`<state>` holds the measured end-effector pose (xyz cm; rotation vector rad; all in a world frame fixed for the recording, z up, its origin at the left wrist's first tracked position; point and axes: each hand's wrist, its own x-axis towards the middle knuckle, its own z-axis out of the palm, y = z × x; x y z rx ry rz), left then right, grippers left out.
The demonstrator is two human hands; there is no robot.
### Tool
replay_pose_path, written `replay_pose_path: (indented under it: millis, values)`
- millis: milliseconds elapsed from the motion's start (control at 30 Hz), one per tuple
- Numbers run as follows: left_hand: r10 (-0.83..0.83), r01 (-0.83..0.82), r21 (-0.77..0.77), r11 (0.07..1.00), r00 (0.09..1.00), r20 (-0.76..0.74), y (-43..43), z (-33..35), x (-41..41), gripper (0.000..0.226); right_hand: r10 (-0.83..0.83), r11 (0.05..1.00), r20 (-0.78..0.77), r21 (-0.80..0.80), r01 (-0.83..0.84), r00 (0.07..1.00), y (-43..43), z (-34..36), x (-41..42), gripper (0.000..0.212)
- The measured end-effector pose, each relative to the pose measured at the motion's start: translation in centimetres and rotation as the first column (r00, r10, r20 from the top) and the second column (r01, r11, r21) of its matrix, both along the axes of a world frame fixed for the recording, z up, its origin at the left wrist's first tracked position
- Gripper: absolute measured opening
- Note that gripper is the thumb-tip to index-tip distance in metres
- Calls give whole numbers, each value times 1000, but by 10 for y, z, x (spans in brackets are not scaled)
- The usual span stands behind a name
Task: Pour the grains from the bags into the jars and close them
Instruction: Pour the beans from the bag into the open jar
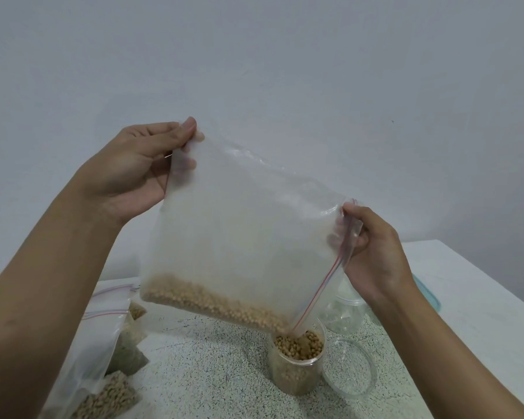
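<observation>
Pinching one bag (239,237) over one jar (297,370), left hand (127,173), right hand (372,252)

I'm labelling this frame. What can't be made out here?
Head view only.
Fingers of left hand and right hand: behind the bag, blurred by its plastic.
Contents of the far jar: unclear, partly behind bag and right hand.
The bags at lower left: cut by the frame edge, count uncertain.
The teal-rimmed thing: mostly hidden by the right forearm.
</observation>
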<state>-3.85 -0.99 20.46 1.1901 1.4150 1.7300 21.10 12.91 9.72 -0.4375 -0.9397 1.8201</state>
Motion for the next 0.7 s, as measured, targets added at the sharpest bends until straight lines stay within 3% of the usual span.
replay_pose_path:
  millis: [200, 700]
  values:
    - [-14, 14, -8, 1000, 1000, 3, 0, 3, -4, 21, -36, 999, 10, 35, 36, 999, 1, 1, -4, 25]
    - [-20, 20, -8, 1000, 1000, -1, 11, 5, 0, 19, -96, 995, -19, 32, 96, 995, 7, -1, -6, 40]
